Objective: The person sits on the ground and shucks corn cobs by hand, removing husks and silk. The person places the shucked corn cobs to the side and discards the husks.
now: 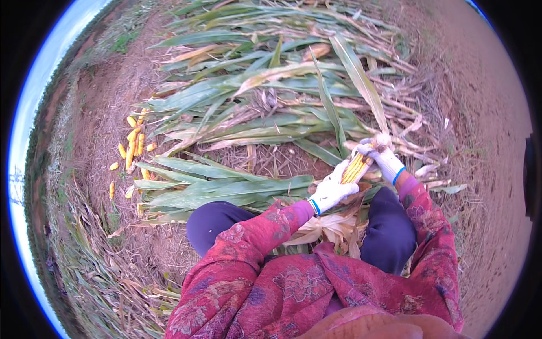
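Observation:
A yellow ear of corn (355,168) lies between my two gloved hands, its kernels bare along the side that shows. My left hand (334,190), in a white knit glove with a blue cuff edge, grips the ear's lower end. At the upper end my right hand (383,161), gloved alike, closes around the ear's base, where pale husk (382,140) is bunched. Long corn leaves (360,76) rise beyond the hands. Dry husks (334,229) lie on the ground between my knees.
Cut corn stalks with green and dry leaves (254,84) lie in layers before me. Husked corn ears (132,144) are scattered on the soil at the left. More dry stalks (97,262) lie at the lower left. Brown soil (487,127) stretches along the right.

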Demonstrator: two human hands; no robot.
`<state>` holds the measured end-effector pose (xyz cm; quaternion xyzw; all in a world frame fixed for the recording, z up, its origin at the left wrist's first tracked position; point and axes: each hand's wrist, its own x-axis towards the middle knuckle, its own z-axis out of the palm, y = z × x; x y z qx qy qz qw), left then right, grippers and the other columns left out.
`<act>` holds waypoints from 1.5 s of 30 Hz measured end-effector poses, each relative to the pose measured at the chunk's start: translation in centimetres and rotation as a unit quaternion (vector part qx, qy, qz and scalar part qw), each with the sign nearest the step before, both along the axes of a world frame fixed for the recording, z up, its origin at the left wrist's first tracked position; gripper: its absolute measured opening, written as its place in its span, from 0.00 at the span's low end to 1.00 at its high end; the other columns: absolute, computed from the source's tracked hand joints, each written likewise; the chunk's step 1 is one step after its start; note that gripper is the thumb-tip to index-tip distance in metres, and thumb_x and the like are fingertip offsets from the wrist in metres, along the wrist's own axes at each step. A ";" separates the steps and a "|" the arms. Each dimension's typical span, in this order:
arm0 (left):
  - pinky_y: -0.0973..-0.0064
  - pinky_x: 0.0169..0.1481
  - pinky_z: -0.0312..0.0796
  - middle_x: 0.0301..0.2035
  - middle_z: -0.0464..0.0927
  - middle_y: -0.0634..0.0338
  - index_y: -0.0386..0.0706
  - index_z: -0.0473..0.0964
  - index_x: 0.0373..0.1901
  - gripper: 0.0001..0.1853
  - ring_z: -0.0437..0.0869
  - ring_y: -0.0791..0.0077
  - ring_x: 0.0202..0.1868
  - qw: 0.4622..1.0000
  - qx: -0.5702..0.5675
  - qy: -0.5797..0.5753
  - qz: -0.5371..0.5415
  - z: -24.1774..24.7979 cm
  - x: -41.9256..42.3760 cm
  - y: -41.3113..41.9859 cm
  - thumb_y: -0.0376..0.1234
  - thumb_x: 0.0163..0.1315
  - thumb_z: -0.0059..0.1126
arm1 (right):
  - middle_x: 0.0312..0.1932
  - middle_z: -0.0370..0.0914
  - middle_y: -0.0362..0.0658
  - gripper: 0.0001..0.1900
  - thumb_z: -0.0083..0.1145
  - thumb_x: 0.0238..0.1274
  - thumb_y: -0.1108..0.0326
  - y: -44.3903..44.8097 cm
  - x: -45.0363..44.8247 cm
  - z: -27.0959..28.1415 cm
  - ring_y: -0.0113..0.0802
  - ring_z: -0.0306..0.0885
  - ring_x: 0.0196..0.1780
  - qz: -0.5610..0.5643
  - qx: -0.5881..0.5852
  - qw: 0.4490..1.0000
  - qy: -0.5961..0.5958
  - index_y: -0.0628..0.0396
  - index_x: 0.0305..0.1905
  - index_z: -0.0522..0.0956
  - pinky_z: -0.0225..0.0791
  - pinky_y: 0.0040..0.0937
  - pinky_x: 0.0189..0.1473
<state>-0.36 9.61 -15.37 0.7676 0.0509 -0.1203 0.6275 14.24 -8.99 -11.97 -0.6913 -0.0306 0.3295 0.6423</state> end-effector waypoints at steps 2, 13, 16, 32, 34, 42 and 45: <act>0.70 0.60 0.78 0.64 0.77 0.50 0.38 0.51 0.84 0.52 0.84 0.66 0.56 0.994 -0.092 0.047 -0.021 5.2 0.5 0.4 0.41 0.64 0.71 | 0.47 0.84 0.40 0.17 0.65 0.70 0.62 -1.4 1.1 0.5 0.31 0.83 0.53 -0.016 0.037 0.997 -0.069 0.56 0.58 0.80 0.78 0.34 0.56; 0.61 0.62 0.80 0.62 0.75 0.54 0.38 0.56 0.80 0.35 0.81 0.67 0.57 0.910 -0.362 -0.105 0.173 13.1 0.7 7.3 0.35 0.77 0.60 | 0.69 0.76 0.59 0.20 0.55 0.80 0.64 2.6 -4.3 5.7 0.58 0.76 0.70 -0.230 0.445 0.862 0.073 0.66 0.66 0.74 0.72 0.62 0.73; 0.64 0.64 0.78 0.68 0.72 0.56 0.39 0.57 0.80 0.34 0.79 0.69 0.62 0.919 -0.345 -0.131 0.136 14.4 0.3 6.1 0.36 0.78 0.58 | 0.69 0.76 0.58 0.19 0.55 0.80 0.66 4.5 -7.5 4.2 0.57 0.77 0.70 -0.233 0.440 0.860 0.114 0.66 0.66 0.74 0.73 0.65 0.72; 0.77 0.58 0.73 0.47 0.82 0.63 0.37 0.78 0.56 0.13 0.80 0.80 0.49 0.933 -0.224 -0.145 0.242 11.0 1.7 8.3 0.35 0.76 0.60 | 0.60 0.82 0.44 0.27 0.61 0.74 0.62 7.7 -12.8 3.9 0.31 0.82 0.58 0.023 0.139 0.981 -0.137 0.60 0.72 0.72 0.77 0.31 0.58; 0.77 0.57 0.73 0.46 0.82 0.63 0.38 0.77 0.56 0.13 0.80 0.80 0.48 0.925 -0.262 -0.141 0.234 11.0 1.9 8.2 0.35 0.77 0.60 | 0.56 0.83 0.42 0.25 0.58 0.76 0.62 7.8 -13.3 3.7 0.29 0.84 0.53 -0.020 0.203 0.977 -0.070 0.57 0.73 0.72 0.79 0.30 0.51; 0.75 0.54 0.73 0.43 0.79 0.65 0.41 0.76 0.55 0.11 0.79 0.79 0.46 0.868 -0.386 -0.135 0.281 8.7 3.0 7.9 0.35 0.77 0.59 | 0.49 0.85 0.55 0.26 0.54 0.78 0.51 7.6 -12.3 1.3 0.51 0.87 0.45 -0.004 0.325 0.940 0.106 0.59 0.68 0.74 0.84 0.50 0.45; 0.76 0.55 0.71 0.41 0.77 0.67 0.42 0.76 0.51 0.08 0.75 0.80 0.44 0.854 -0.408 -0.151 0.284 9.1 2.3 7.2 0.34 0.77 0.58 | 0.47 0.85 0.53 0.30 0.59 0.73 0.45 9.0 -13.9 4.2 0.49 0.85 0.44 -0.035 0.384 0.905 0.179 0.59 0.66 0.74 0.83 0.50 0.44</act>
